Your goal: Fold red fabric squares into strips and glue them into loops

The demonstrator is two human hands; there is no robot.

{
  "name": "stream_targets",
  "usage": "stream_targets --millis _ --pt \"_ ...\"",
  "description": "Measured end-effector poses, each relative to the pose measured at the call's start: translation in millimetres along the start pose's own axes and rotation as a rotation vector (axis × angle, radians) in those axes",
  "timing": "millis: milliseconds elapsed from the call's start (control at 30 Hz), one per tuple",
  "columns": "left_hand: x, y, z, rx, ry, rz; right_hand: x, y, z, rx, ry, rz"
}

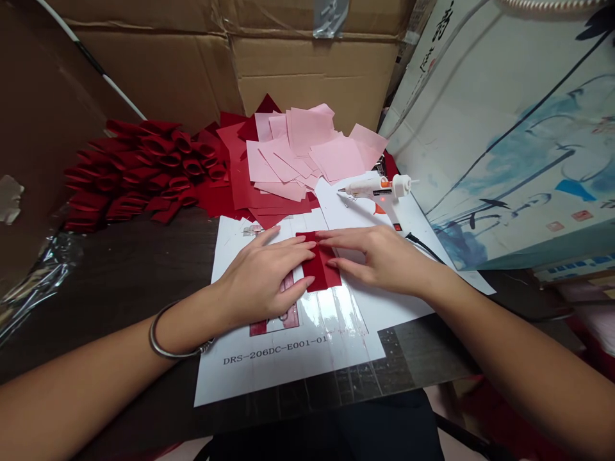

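- A dark red piece (319, 264) is held flat on a white printed sheet (288, 370), between both hands; whether it is cloth or paper cannot be told from this view.
- The left hand (262, 276), with a metal bangle (166, 337) on its wrist, is laid on it from 9 o'clock; the right hand (379, 256) is laid on it from 3 o'clock; the fingers of both are open and nearly straight, pressing down with nothing pinched or gripped.
- A glue gun (377, 189) is laid on its side at about 1 o'clock, its nozzle pointing at 9 o'clock; its black cord (425, 246) runs down past the right hand.
- Pink squares (307, 144) are heaped at 12 o'clock; red squares (250, 198) lie under them; folded red pieces (148, 169) are banked at 10 o'clock.
- The dark red piece could be shifted off its printed outline if either hand were lifted early; the shiny tape on the sheet offers little grip.
- Skin could be burned, or the pink squares marked, if the nozzle is hot; a tug on the cord could swing it toward them.
- The heaped squares could be slid onto the sheet if knocked by a forearm.
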State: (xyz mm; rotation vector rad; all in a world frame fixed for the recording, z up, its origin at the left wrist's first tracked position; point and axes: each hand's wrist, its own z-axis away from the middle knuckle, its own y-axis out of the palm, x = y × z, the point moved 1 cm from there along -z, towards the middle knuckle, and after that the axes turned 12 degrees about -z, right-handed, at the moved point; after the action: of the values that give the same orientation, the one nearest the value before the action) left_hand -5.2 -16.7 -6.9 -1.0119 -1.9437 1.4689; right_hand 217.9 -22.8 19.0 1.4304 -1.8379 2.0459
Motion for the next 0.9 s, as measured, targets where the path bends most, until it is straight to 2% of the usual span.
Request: stream_targets --millis 100,233,467,633,733,900 --pt "0.0 -0.9 -0.3 0.004 -0.004 0.020 2.9 -0.1 -1.3 -0.094 -0.002 -0.123" --pt "-0.6 -1.9 -1.4 0.015 -0.009 0.033 1.4 2.8 -2.1 -0.058 0.138 -0.236" --pt "-1.0 -1.2 -1.0 0.020 -0.020 0.009 -5.1 4.5 -3.1 -0.150 0.182 -0.253" --pt "-0.8 0.1 -0.8 0.024 -0.030 -0.005 -4.9 2.0 -4.8 -0.234 0.191 -0.170" --pt "-0.6 0.1 -0.8 0.027 -0.033 0.001 -3.6 1.5 -4.7 -0.202 0.119 -0.164" --pt "-0.5 -0.5 -0.8 0.035 -0.018 0.022 -0.8 1.1 -2.2 -0.052 0.041 -0.063"
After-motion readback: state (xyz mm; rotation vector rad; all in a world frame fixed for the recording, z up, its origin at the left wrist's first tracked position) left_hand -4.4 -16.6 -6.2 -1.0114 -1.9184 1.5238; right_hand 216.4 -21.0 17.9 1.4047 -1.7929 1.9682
